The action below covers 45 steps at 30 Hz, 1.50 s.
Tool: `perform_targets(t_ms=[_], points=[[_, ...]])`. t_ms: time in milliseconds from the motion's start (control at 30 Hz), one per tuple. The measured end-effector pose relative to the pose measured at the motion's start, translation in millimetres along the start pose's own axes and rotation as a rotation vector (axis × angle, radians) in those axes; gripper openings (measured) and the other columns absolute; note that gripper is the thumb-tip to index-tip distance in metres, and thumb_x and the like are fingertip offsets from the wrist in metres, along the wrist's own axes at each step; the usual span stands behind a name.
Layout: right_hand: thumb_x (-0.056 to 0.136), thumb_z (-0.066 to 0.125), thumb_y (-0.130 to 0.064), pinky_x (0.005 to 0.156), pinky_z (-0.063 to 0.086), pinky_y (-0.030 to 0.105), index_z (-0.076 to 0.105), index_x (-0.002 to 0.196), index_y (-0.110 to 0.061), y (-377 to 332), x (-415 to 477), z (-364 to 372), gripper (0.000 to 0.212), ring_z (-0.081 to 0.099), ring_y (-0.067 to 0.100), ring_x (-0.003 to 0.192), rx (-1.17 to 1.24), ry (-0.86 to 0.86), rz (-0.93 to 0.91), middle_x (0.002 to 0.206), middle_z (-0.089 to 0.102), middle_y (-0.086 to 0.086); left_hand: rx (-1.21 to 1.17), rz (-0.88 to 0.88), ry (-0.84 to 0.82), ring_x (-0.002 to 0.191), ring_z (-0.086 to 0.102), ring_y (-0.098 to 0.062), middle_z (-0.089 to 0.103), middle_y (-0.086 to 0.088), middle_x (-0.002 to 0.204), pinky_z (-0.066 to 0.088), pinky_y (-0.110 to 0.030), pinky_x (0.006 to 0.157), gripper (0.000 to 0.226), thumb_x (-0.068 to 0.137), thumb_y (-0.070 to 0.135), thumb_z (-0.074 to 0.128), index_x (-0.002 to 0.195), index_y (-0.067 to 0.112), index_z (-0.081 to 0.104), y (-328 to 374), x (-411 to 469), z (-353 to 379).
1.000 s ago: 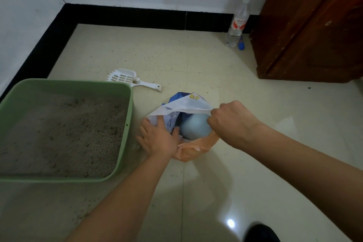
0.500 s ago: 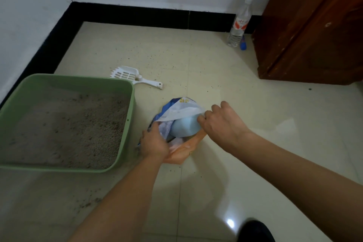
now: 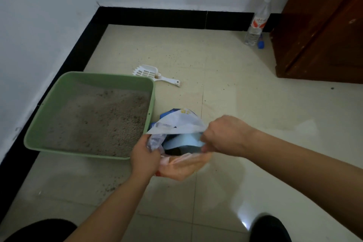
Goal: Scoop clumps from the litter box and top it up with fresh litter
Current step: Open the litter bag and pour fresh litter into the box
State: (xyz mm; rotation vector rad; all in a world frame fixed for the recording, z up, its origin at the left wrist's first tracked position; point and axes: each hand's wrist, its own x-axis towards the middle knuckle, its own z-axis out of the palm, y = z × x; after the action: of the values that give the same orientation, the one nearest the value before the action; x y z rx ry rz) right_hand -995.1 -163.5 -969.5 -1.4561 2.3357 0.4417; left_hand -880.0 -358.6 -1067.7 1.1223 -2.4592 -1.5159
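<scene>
Room: a corner with white walls, a black skirting (image 3: 157, 17) and a floor (image 3: 245, 108) of pale glossy tiles; dark grains lie scattered on the tiles.
Left hand: the left hand (image 3: 144, 155) grips the left edge of the mouth of the litter bag (image 3: 176, 124), with the fingers curled round the crumpled plastic.
Right hand: the right hand (image 3: 224, 135) is clenched on the right edge of the same mouth and pulls it away from the left hand.
Litter bag: it stands on the floor between the two hands, white and blue on top, orange on the near side; inside shows something light blue, and I cannot tell what it is.
Litter box: the green litter box (image 3: 59, 100) is just beside the bag, on its left, and holds grey litter (image 3: 98, 120).
Scoop: the white scoop (image 3: 151, 73) lies on the floor behind the box, apart from both hands.
Far side: a clear bottle (image 3: 258, 21) stands at the skirting, near a brown wooden cabinet (image 3: 324, 35).
</scene>
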Motion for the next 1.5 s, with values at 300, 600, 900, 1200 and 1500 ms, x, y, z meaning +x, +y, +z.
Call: perform_targets(t_ms=[300, 600, 900, 1200, 1500], points=[[0.101, 0.036, -0.049, 0.068, 0.039, 0.032, 0.058, 0.091, -0.021, -7, 2, -18, 0.037, 0.056, 0.025, 0.08, 0.151, -0.13, 0.236, 0.092, 0.063, 0.004, 0.172, -0.064, 0.079, 0.083, 0.058, -0.022, 0.056, 0.0, 0.093, 0.05, -0.035, 0.066, 0.038, 0.074, 0.007, 0.07, 0.097, 0.017, 0.043, 17, -2, -11], [0.099, 0.045, -0.022, 0.062, 0.034, 0.031, 0.062, 0.112, -0.027, -48, 17, 3, 0.022, 0.065, 0.023, 0.093, -0.025, -0.109, 0.26, 0.101, 0.065, -0.002, 0.546, 0.042, 0.128, 0.098, 0.048, -0.023, 0.037, -0.004, 0.113, 0.043, -0.033, 0.07, 0.034, 0.075, 0.018, 0.073, 0.104, 0.02, 0.056, 10, -1, -14], [0.096, 0.039, -0.051, 0.069, 0.038, 0.03, 0.063, 0.107, -0.021, -2, 41, 16, 0.04, 0.054, 0.022, 0.083, 0.243, -0.174, 0.38, 0.106, 0.065, 0.004, 0.734, 0.112, 0.217, 0.101, 0.039, -0.028, 0.038, -0.007, 0.111, 0.038, -0.038, 0.084, 0.045, 0.071, 0.031, 0.075, 0.115, 0.035, 0.065, 5, 15, -15], [0.095, 0.041, -0.06, 0.073, 0.044, 0.03, 0.058, 0.083, -0.032, 11, 61, 61, 0.035, 0.058, 0.019, 0.088, 0.513, -0.253, 0.311, 0.089, 0.061, -0.004, 0.473, 0.131, 0.042, 0.091, 0.046, -0.02, 0.031, 0.002, 0.103, 0.04, -0.027, 0.075, 0.048, 0.081, 0.016, 0.069, 0.128, 0.025, 0.062, -4, 25, -14], [0.099, 0.034, -0.045, 0.068, 0.039, 0.03, 0.056, 0.078, -0.024, -43, 90, 97, 0.037, 0.053, 0.022, 0.082, 0.67, -0.162, 0.364, 0.087, 0.057, 0.003, 0.317, 0.186, 0.02, 0.102, 0.045, -0.018, 0.036, 0.002, 0.106, 0.043, -0.027, 0.092, 0.047, 0.085, 0.002, 0.06, 0.13, 0.014, 0.061, -22, 28, -14]])
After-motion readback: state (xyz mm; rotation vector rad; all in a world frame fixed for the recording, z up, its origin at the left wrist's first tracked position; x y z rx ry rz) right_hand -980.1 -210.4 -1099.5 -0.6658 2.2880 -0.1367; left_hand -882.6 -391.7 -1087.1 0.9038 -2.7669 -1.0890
